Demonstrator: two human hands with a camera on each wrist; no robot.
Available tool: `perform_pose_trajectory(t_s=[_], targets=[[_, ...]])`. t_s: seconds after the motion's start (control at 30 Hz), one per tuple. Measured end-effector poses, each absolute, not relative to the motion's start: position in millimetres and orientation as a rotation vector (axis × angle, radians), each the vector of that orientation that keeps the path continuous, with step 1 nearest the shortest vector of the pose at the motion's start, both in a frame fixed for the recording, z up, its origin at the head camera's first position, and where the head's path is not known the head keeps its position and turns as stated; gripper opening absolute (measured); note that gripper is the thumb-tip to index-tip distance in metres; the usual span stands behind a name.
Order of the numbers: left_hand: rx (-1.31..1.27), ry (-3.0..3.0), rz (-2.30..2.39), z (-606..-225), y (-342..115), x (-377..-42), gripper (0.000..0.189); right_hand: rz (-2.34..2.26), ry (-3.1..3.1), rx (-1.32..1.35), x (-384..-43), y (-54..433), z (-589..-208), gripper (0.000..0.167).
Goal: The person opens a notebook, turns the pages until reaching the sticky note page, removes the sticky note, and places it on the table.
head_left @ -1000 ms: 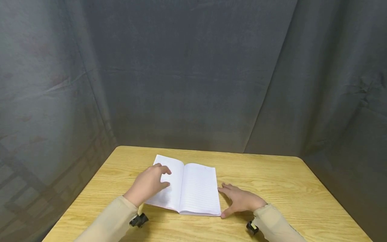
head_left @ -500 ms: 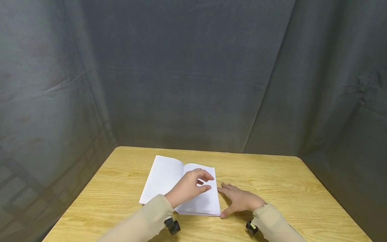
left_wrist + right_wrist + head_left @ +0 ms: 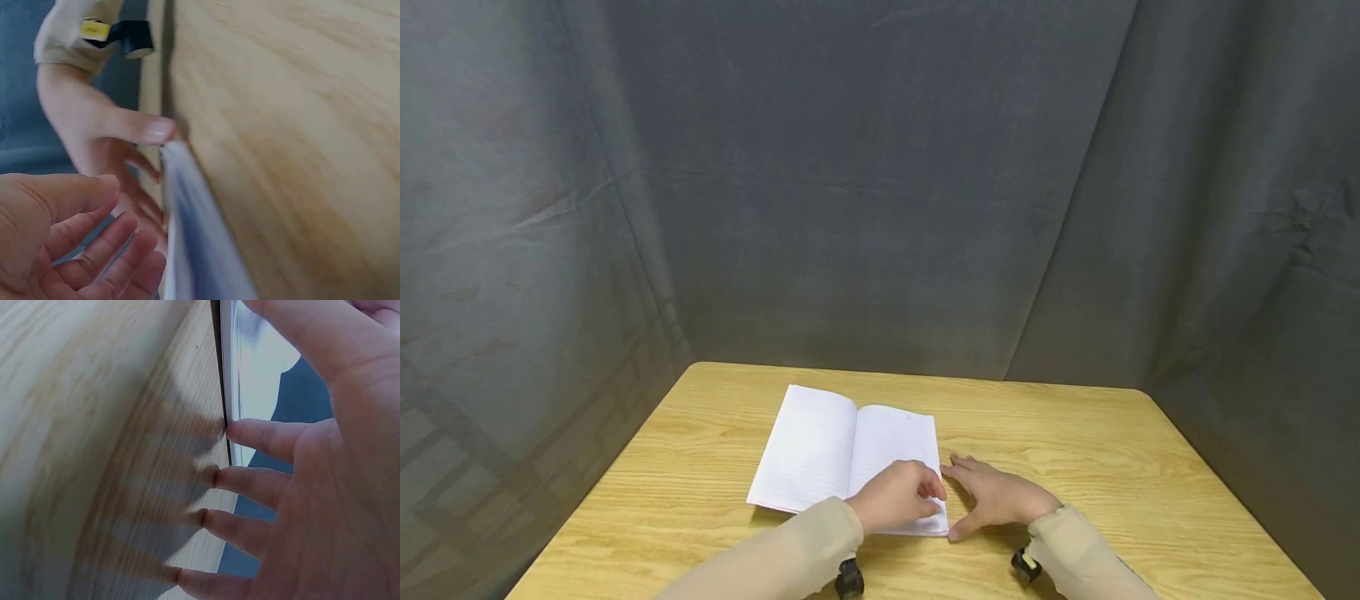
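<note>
A lined notebook (image 3: 811, 446) lies spread out on the wooden table (image 3: 1060, 433), its blank ruled pages facing up. Over the lower part of its right page is my left hand (image 3: 895, 496), fingers loosely bent, thumb apart from them. In the left wrist view nothing shows between that thumb and those fingers. My right hand (image 3: 1000, 497) rests at the notebook's right edge with its fingers spread. The right wrist view has its index fingertip touching the page edges (image 3: 234, 381), the other fingertips on the tabletop. The thumb touches the notebook's lower right corner.
Dark grey curtains (image 3: 850, 208) hang behind the table and on both sides. A small black camera (image 3: 849, 577) is strapped to the left wrist and another black camera (image 3: 1026, 566) to the right wrist.
My left hand has moved right from the left page, across the notebook, then down toward the lower right corner. The right hand stays at the right edge.
</note>
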State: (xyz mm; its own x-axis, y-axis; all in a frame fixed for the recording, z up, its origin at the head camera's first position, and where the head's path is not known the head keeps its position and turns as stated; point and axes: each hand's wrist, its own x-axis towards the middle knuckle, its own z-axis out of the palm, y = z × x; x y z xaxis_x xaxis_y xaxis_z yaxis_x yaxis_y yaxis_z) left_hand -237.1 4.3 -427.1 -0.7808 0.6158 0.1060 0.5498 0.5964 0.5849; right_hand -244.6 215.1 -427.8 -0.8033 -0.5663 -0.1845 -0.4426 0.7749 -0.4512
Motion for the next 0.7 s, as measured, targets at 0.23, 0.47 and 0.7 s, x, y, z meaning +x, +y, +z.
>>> perform_pose_trajectory(t_s=[0.23,0.47,0.7], targets=[[1.041,2.729,0.747,-436.7,11.5,-235.9,0.012,-0.549,2.661,-0.775,-244.4,215.0,-427.8,0.096],[1.075,2.767,0.587,-437.7,13.4,-235.8,0.027,-0.558,2.644,-0.779,-244.9,215.1,-427.5,0.096],[1.097,2.777,0.573,-436.9,11.7,-238.3,0.029,-0.533,2.668,-0.793,-246.0,215.7,-429.6,0.096]])
